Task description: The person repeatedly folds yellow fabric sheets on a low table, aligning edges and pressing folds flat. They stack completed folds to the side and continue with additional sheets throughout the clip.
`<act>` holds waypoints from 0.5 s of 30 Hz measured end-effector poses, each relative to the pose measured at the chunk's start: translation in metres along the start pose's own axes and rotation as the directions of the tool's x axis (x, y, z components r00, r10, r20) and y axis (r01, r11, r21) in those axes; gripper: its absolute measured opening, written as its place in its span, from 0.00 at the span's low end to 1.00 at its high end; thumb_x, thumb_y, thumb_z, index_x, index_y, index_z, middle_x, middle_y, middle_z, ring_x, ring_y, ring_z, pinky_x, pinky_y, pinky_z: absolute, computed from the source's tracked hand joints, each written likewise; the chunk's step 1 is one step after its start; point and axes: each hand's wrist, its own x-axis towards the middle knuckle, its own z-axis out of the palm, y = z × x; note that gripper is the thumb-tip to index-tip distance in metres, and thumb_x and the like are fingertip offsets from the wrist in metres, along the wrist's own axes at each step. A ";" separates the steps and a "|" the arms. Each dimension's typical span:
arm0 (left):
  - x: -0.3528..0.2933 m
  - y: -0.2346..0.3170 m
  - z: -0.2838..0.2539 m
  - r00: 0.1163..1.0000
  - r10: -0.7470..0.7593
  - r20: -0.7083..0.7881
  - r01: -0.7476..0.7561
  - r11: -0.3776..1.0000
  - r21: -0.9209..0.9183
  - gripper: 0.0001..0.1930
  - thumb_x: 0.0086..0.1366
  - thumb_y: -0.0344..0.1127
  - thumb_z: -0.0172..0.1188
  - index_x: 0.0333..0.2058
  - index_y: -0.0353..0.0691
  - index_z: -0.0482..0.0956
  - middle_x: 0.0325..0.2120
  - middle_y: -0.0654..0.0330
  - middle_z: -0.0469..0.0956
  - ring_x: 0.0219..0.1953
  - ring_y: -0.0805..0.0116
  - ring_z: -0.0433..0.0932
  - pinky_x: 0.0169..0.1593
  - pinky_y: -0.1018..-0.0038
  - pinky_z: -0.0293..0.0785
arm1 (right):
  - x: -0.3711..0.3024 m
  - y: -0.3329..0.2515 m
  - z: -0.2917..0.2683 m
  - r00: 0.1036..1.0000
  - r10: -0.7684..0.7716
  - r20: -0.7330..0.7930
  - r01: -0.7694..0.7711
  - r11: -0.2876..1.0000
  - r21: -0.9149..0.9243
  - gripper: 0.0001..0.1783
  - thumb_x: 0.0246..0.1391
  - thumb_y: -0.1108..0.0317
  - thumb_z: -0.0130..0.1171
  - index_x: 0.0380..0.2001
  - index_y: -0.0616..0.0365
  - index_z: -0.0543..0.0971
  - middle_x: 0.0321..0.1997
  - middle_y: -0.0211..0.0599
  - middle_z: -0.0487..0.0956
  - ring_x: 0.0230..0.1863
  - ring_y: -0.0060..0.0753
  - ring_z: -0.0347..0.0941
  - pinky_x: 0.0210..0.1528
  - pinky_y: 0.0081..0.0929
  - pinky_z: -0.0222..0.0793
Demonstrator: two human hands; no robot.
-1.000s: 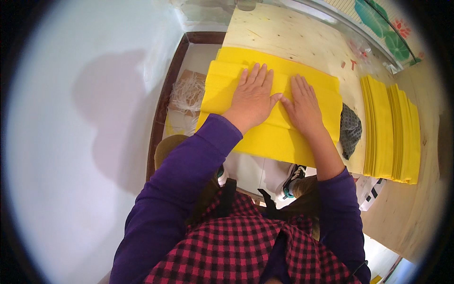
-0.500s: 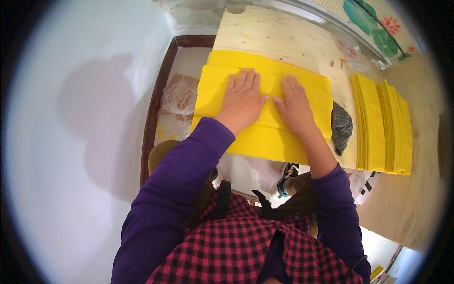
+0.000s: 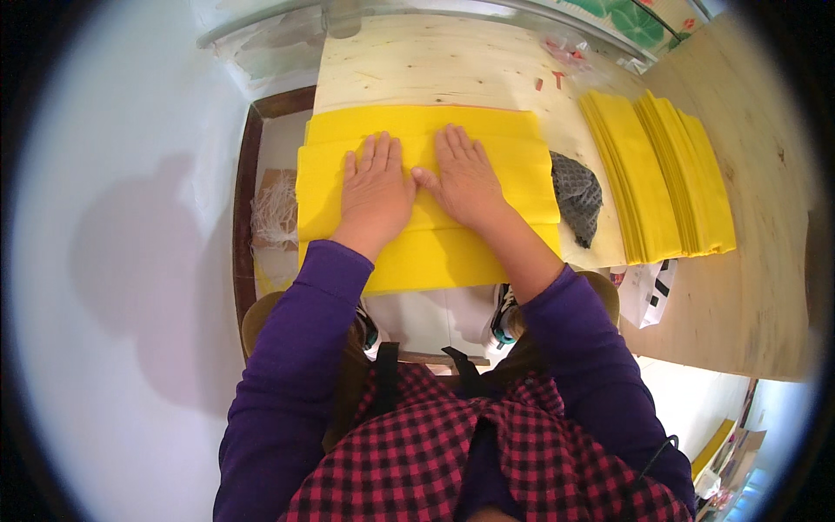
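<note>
Yellow fabric (image 3: 435,257) lies spread in layers at the near end of the wooden table, with creases running across it and its near edge over the table's front. My left hand (image 3: 376,193) rests palm down on the cloth's left half, fingers stretched out and pointing away from me. Beside it, my right hand (image 3: 468,178) also lies flat on the fabric, its thumb reaching toward the left hand. Neither hand grips anything. A dark grey patterned cloth (image 3: 576,196) lies against the fabric's right edge.
Two folded stacks of yellow fabric (image 3: 631,178) sit on the right of the wooden table (image 3: 417,61). A white wall (image 3: 130,287) rises at the left. White stringy scraps (image 3: 275,213) lie low beside the table, and a clear plastic bag (image 3: 567,52) lies at the back.
The whole view has shifted, so the table and fabric appear further left. Both hands stay flat on the yellow fabric; my right hand now sits closer to my left.
</note>
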 end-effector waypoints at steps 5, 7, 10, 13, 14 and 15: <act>-0.001 0.003 -0.003 1.000 -0.005 0.012 0.005 1.000 0.019 0.31 0.68 0.49 0.43 0.64 0.35 0.55 0.67 0.51 0.51 0.69 0.59 0.47 0.69 0.56 0.40 | -0.010 0.034 -0.004 0.978 0.209 0.009 -0.206 0.971 -0.121 0.47 0.59 0.37 0.37 0.66 0.67 0.50 0.72 0.51 0.49 0.74 0.43 0.40 0.72 0.39 0.35; -0.001 0.003 -0.004 1.000 -0.019 0.023 0.018 1.000 0.024 0.33 0.69 0.51 0.43 0.64 0.34 0.54 0.67 0.50 0.50 0.70 0.59 0.46 0.69 0.56 0.40 | -0.017 0.051 -0.008 0.962 0.274 -0.003 -0.272 0.952 -0.139 0.47 0.59 0.36 0.37 0.66 0.67 0.50 0.72 0.51 0.48 0.74 0.43 0.39 0.72 0.39 0.34; -0.001 -0.001 -0.003 0.997 -0.067 0.040 0.066 0.997 0.047 0.35 0.68 0.54 0.42 0.64 0.32 0.53 0.67 0.49 0.49 0.70 0.58 0.45 0.69 0.56 0.39 | -0.024 0.066 -0.009 0.946 0.319 -0.048 -0.323 0.938 -0.124 0.47 0.59 0.36 0.36 0.66 0.67 0.49 0.72 0.50 0.47 0.74 0.42 0.39 0.72 0.39 0.34; -0.002 -0.017 -0.004 0.987 -0.158 0.017 0.157 0.986 0.054 0.39 0.67 0.57 0.41 0.64 0.30 0.51 0.67 0.47 0.49 0.70 0.57 0.44 0.69 0.55 0.38 | -0.026 0.069 -0.006 0.944 0.326 -0.052 -0.330 0.936 -0.123 0.47 0.59 0.36 0.36 0.66 0.68 0.49 0.72 0.51 0.47 0.74 0.43 0.38 0.72 0.39 0.34; -0.002 -0.023 -0.005 0.984 -0.180 -0.007 0.180 0.983 0.037 0.40 0.67 0.58 0.42 0.64 0.29 0.51 0.66 0.46 0.49 0.70 0.56 0.44 0.69 0.54 0.37 | -0.025 0.069 -0.005 0.942 0.332 -0.044 -0.335 0.934 -0.125 0.47 0.59 0.36 0.36 0.66 0.68 0.49 0.72 0.51 0.47 0.74 0.43 0.38 0.72 0.39 0.34; -0.003 -0.027 -0.004 0.977 -0.211 -0.006 0.211 0.977 0.016 0.41 0.66 0.59 0.43 0.64 0.28 0.51 0.66 0.45 0.49 0.70 0.55 0.44 0.69 0.54 0.37 | -0.025 0.069 -0.004 0.943 0.329 -0.051 -0.333 0.935 -0.120 0.47 0.59 0.36 0.36 0.66 0.68 0.49 0.72 0.51 0.46 0.74 0.43 0.38 0.72 0.39 0.34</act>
